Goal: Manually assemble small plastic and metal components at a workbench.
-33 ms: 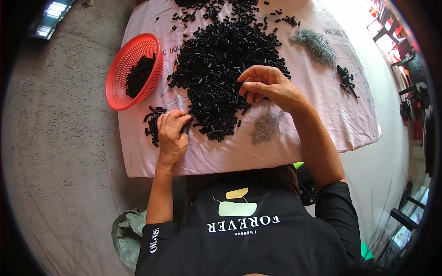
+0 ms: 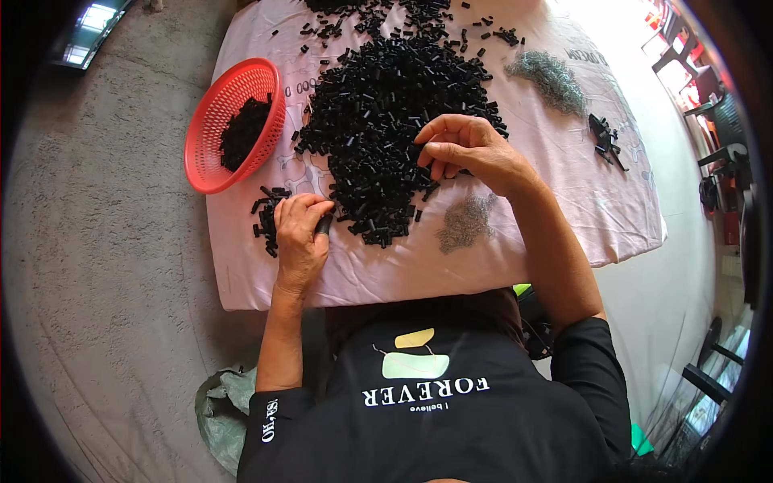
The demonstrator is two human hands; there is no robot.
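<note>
Neither hand has visibly moved since the earlier frame. At the left hand (image 2: pixel 299 233), a dark piece (image 2: pixel 324 224) lies along the thumb; whether the grip holds it, I cannot tell. The right hand (image 2: pixel 475 151) curls over the black pile (image 2: pixel 386 105), its grip's hold unclear too. A small heap (image 2: pixel 266 219) sits just left of the left hand, wire bits (image 2: pixel 465 225) below the right. Farther left, a red basket (image 2: pixel 200 149) stands tilted on the cloth-covered tabletop (image 2: pixel 370 278).
</note>
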